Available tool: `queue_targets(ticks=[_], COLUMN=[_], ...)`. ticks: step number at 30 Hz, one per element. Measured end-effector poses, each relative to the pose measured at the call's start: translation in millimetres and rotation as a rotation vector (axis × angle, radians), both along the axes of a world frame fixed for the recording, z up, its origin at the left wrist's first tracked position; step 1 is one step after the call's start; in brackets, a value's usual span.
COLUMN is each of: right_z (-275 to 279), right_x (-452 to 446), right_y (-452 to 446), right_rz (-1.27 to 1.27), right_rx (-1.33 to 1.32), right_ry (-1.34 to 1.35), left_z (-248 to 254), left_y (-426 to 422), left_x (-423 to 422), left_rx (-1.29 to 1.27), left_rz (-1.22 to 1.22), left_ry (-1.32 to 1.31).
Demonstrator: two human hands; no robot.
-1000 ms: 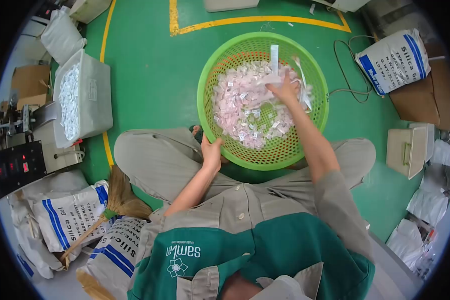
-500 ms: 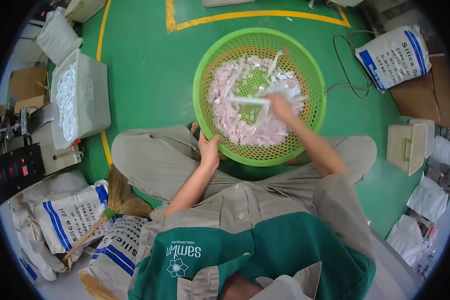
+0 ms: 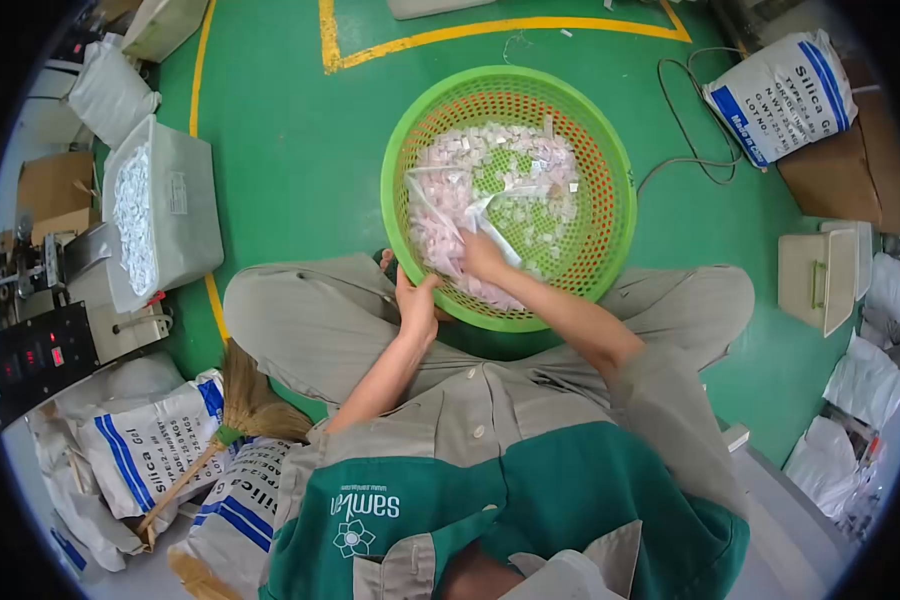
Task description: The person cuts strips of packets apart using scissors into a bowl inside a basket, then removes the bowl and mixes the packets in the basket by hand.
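A round green plastic basket [image 3: 510,73] with a perforated wall sits between my crossed legs. Many small pale pink and white packets [image 3: 547,165] lie in it, heaped mostly at the left and thinner over the bottom at the right. My left hand [image 3: 416,303] is closed around the basket's near left rim. Inside the basket, my right hand [image 3: 484,256] is closed on a clear plastic bag [image 3: 440,190], which spreads over the packets on the left. Its fingertips are partly hidden by the plastic.
At left stands a white bin [image 3: 185,200] of small white packets, with a broom [image 3: 250,405] and silica gel sacks [image 3: 155,435] below. Another silica gel sack [image 3: 785,95] leans on a carton at right, near a cable [image 3: 670,110] on the green floor.
My right hand has swept the plastic from the right of the basket toward the near left, and packets have shifted left. The basket has tilted slightly. My left hand keeps its hold on the rim.
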State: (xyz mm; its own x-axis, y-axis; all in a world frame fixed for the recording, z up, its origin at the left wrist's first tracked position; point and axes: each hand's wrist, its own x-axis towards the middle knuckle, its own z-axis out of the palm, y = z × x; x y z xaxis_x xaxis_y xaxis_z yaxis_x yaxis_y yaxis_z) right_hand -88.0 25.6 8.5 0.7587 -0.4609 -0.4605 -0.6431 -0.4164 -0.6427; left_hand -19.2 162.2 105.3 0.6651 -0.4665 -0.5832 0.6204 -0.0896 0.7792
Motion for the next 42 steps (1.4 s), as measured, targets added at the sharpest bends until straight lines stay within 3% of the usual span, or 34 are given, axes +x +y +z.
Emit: queue_targets(ticks=[2,4,8,11,12,13,15,16,18,20,22,24,26,28,31,33,35,38,40,42], right_z=[-2,17,19,2,15,-29,-52,-11,76,23,-21,-43,3,21,37,12,-17,-27,-13,46], right_x=[23,18,-15,-12,2,22,56,57,46,14,-24,-57,-51,-52,-65,-69,-72,-25,8,7], right_y=[-24,-75,-166,-179,-167,-160,-122,-82,-33,-24,-44,-95,-140,-186,-135,-93,-37,-4,-30,-69], right_rz=[-0.056,-0.258,-0.477,-0.671,-0.646,-0.492,-0.111,0.113,0.320,0.513,0.334,0.149,-0.122,-0.061,-0.314,-0.256,-0.112,0.047,0.033,-0.093], right_rx=[-0.140,-0.007,-0.478,-0.345,-0.119,-0.109,-0.275,-0.447,-0.225,-0.339,-0.261,-0.395,-0.363,-0.476,-0.547,-0.167,-0.030,0.126,0.306,0.123], right_ry=[-0.082,-0.305,0.026,-0.017,-0.001,-0.087,-0.154,-0.133,0.257,0.175,0.044,-0.286,-0.017,0.193,0.473,0.578,0.287,0.053,-0.162,-0.112], left_z=[-12,-8,-11,-13,-14,-14,-12,-10,-7,-7,-5,0,-5,10,-3,-5,-9,-12,-5,6], left_y=[9,10,8,5,5,5,5,6,6,9,8,5,5,4,4,2,0,4,5,12], left_x=[1,2,2,2,1,0,1,2,4,7,7,7,6,6,6,7,5,6,5,21], left_rx=[0.022,0.005,-0.034,-0.052,-0.054,-0.061,-0.075,-0.063,-0.047,-0.027,-0.015,-0.011,-0.017,-0.006,-0.054,-0.036,-0.035,-0.048,-0.031,-0.005], left_rz=[-0.025,-0.018,-0.032,-0.057,-0.067,-0.062,-0.034,-0.028,-0.012,-0.031,-0.037,-0.042,-0.013,-0.024,0.018,0.050,0.063,0.025,-0.025,-0.089], left_ry=[-0.005,0.052,-0.008,0.015,0.034,0.030,0.016,0.027,0.051,0.014,-0.026,-0.066,-0.095,-0.078,-0.100,-0.096,-0.090,-0.073,-0.053,-0.049])
